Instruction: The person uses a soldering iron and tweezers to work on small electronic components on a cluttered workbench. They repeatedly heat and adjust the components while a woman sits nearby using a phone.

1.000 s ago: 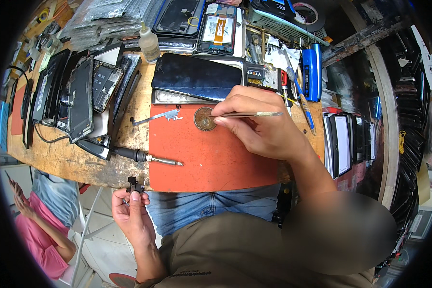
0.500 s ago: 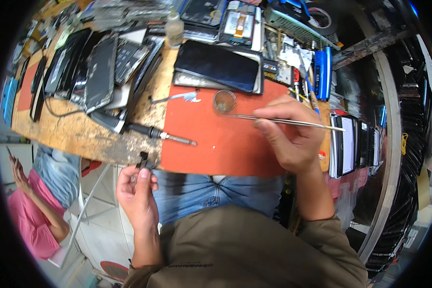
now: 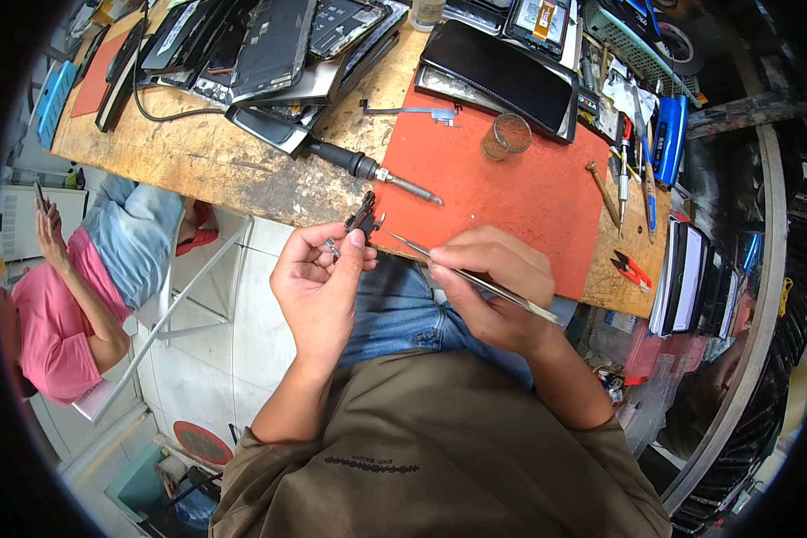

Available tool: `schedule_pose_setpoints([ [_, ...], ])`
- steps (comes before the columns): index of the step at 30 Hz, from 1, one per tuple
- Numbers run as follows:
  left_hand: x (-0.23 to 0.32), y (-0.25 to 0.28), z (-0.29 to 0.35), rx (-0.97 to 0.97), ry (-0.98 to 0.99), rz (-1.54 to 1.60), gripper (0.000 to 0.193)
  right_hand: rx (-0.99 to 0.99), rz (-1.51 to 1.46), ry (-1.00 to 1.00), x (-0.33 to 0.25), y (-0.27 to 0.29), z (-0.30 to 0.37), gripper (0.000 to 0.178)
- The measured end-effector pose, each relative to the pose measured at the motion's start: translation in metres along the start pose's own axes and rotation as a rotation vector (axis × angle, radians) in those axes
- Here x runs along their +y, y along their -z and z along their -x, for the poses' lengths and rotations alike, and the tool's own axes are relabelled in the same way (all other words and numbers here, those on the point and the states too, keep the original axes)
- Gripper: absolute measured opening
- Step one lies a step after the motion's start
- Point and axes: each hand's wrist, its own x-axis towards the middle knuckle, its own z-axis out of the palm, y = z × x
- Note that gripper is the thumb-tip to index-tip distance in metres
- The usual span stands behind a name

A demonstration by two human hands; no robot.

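Now we pinch the small black part [image 3: 362, 218] between thumb and forefinger of our left hand [image 3: 318, 285], just off the near edge of the workbench [image 3: 215, 166] and above our lap. Its long axis tilts up and away from the palm toward the bench. Our right hand [image 3: 493, 291] is closed around slim metal tweezers [image 3: 462, 269], whose tips point leftward and sit just beside the part, so the part lies to the left of the right hand and the left hand is the nearer one. Beyond both hands lies the red mat [image 3: 511, 188], with a screwdriver [image 3: 372, 169] ahead of the left hand and a small round glass jar [image 3: 504, 136] ahead of the right. Half a second ago the tweezers were over the mat by the jar; they have since come back to the part, which the left hand has raised.
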Motion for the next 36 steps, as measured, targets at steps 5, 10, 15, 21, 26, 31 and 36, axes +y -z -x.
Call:
schedule_pose_setpoints([
  [5, -0.0008, -0.0018, 0.0011, 0.007, 0.008, 0.023, 0.015, -0.021, 0.015, 0.017, 0.0036, -0.0050, -0.0023, 0.023],
  [10, -0.0005, -0.0015, 0.0018, 0.002, -0.006, -0.005, 0.015, -0.038, 0.036, 0.041, 0.0058, -0.0084, -0.0042, 0.024],
  [15, -0.0010, -0.0008, 0.0021, -0.007, -0.012, -0.005, 0.015, -0.051, 0.064, 0.009, 0.0041, -0.0088, -0.0048, 0.024],
  [21, -0.0008, -0.0009, 0.0023, -0.009, -0.021, -0.012, 0.016, -0.052, 0.071, 0.056, 0.0051, -0.0099, -0.0062, 0.025],
  [26, -0.0013, -0.0011, 0.0023, -0.003, -0.027, -0.009, 0.016, -0.046, 0.070, 0.095, 0.0058, -0.0100, -0.0048, 0.027],
  [31, -0.0016, -0.0016, 0.0023, 0.001, -0.021, -0.001, 0.016, -0.046, 0.068, 0.106, 0.0082, -0.0107, -0.0022, 0.028],
  [36, -0.0017, -0.0022, 0.0014, 0.005, -0.027, 0.007, 0.016, -0.061, 0.091, 0.089, 0.0083, -0.0105, 0.0003, 0.028],
])
